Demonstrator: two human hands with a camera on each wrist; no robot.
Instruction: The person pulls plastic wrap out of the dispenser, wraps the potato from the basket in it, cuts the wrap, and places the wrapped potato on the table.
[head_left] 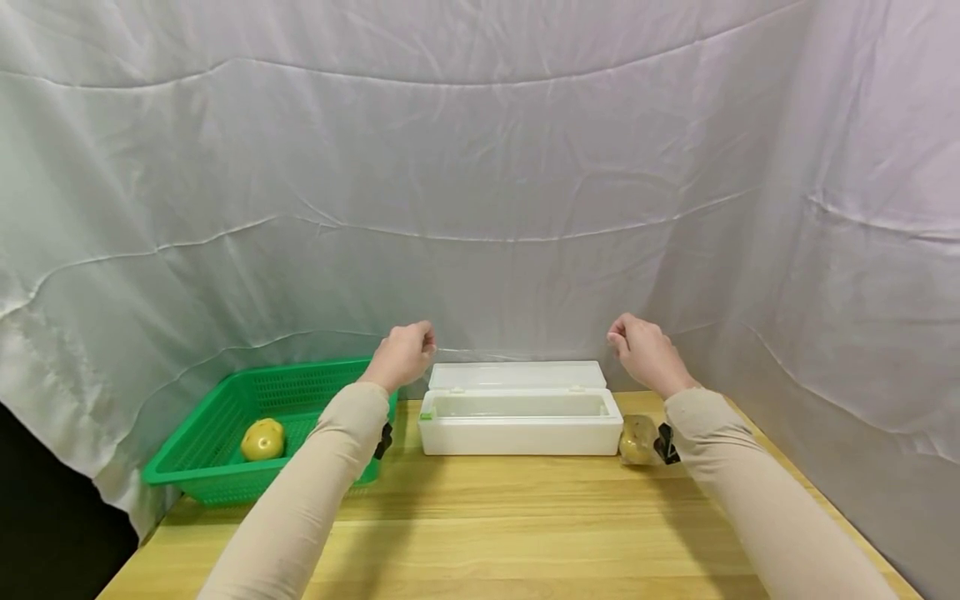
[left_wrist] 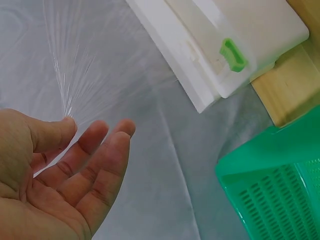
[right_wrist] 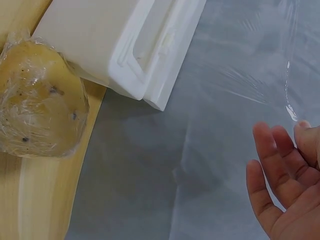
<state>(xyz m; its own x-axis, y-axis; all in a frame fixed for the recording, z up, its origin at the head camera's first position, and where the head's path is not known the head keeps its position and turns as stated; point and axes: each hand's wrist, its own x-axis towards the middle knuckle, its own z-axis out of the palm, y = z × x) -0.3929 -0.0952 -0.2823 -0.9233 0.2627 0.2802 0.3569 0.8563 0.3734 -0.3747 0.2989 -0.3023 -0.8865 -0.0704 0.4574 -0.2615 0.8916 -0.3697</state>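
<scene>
Clear cling film (left_wrist: 65, 75) is stretched between the two raised hands, in front of the grey cloth. My left hand (head_left: 400, 356) pinches one gathered corner between thumb and index finger, its other fingers loosely bent. On the other side my right hand (head_left: 649, 354) pinches the film's edge (right_wrist: 289, 95) at the thumb; part of this grip runs out of the right wrist view. Below and between the hands stands a white cling film dispenser (head_left: 521, 437), its lid (head_left: 517, 375) raised at the back. A film-wrapped potato (right_wrist: 40, 100) sits against its right end.
A green plastic basket (head_left: 202, 477) stands at the left, holding one bare potato (head_left: 262, 439). The dispenser has a green slider (left_wrist: 233, 55) at its left end. Wooden table (head_left: 480, 533) lies in front; a grey cloth (head_left: 480, 167) hangs behind and at the sides.
</scene>
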